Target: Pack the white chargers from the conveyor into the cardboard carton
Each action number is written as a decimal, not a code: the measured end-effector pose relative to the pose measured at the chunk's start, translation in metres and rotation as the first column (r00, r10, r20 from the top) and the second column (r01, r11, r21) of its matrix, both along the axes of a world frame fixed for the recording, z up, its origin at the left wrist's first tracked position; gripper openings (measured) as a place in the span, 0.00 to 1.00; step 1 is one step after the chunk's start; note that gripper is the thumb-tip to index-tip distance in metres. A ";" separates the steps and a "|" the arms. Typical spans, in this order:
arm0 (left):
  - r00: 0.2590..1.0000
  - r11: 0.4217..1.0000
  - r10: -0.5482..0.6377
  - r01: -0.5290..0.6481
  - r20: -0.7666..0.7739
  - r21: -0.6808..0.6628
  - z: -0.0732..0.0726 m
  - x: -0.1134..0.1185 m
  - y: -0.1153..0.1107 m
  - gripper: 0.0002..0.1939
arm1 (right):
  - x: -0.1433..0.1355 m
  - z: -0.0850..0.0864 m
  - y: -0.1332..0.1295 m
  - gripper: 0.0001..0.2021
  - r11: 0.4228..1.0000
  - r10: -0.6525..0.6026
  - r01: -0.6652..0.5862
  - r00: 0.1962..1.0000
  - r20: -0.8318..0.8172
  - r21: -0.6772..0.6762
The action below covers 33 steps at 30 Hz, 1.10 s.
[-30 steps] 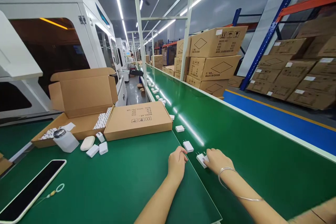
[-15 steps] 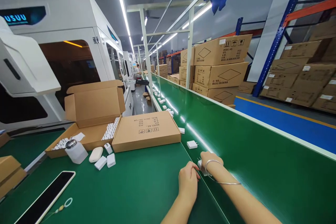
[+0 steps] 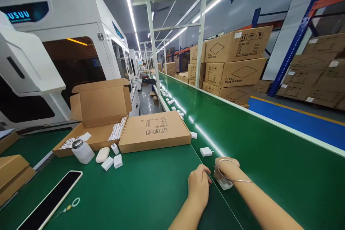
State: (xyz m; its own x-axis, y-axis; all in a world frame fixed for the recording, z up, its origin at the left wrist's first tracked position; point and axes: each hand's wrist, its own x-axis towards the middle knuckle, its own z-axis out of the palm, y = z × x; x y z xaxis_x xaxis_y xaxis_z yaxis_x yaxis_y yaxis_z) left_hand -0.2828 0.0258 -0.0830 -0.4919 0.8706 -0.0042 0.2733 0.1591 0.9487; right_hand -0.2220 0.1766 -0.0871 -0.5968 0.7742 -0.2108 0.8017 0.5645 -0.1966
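Observation:
My right hand (image 3: pixel 228 167), with a silver bangle at the wrist, is closed over a white charger (image 3: pixel 224 183) on the green conveyor belt. The hand covers part of it, so I cannot make out whether more than one piece is under the fingers. To its left, my left hand (image 3: pixel 198 185) rests at the belt's near edge with curled fingers; their inner side is hidden. Just beyond my right hand lies a white plug charger (image 3: pixel 206 151) with its prongs pointing right. Another white charger (image 3: pixel 193 135) sits farther up, beside the closed carton.
A closed flat carton (image 3: pixel 156 133) and an open carton (image 3: pixel 101 107) holding white chargers stand on the green table. Nearby are a white bottle (image 3: pixel 83 152), a cream case (image 3: pixel 102 155), loose chargers (image 3: pixel 118 161) and a phone (image 3: pixel 51 201). More chargers (image 3: pixel 170 101) line the belt (image 3: pixel 258 143).
My right hand has shifted slightly right, and more of the white charger under it shows. My left hand keeps its curled shape at the belt edge. The camera view has tilted a little.

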 end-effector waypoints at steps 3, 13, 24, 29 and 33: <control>1.000 1.000 -0.008 0.008 -0.009 -0.016 -0.001 0.000 -0.001 0.13 | 0.032 0.007 0.001 0.13 0.998 0.036 -0.033 0.996 0.078 -0.050; 0.999 0.999 -0.011 0.009 -0.047 -0.044 -0.004 0.000 -0.003 0.14 | 0.098 0.006 -0.044 0.19 0.999 0.038 -0.037 0.999 -0.026 0.028; 0.999 1.000 0.002 -0.001 -0.033 0.004 -0.005 0.000 -0.003 0.14 | 0.081 0.015 -0.074 0.11 0.995 -0.074 0.063 0.984 -0.164 -0.073; 0.999 0.999 -0.017 0.019 -0.042 0.032 -0.007 0.001 -0.004 0.13 | 0.109 0.046 -0.078 0.15 0.903 -0.302 0.147 0.887 -0.350 -0.404; 0.997 0.999 -0.020 0.023 -0.081 0.032 -0.010 0.000 -0.006 0.13 | 0.155 0.075 -0.108 0.24 0.730 -0.582 0.173 0.665 -0.468 -0.662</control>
State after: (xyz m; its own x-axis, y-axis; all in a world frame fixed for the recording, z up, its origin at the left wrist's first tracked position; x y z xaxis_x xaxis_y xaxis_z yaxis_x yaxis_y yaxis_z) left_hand -0.2827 0.0201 -0.0926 -0.4707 0.8800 0.0636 0.3518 0.1210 0.9282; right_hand -0.0671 0.0682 -0.0116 -0.4167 0.8361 -0.3567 0.4881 -0.1252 -0.8637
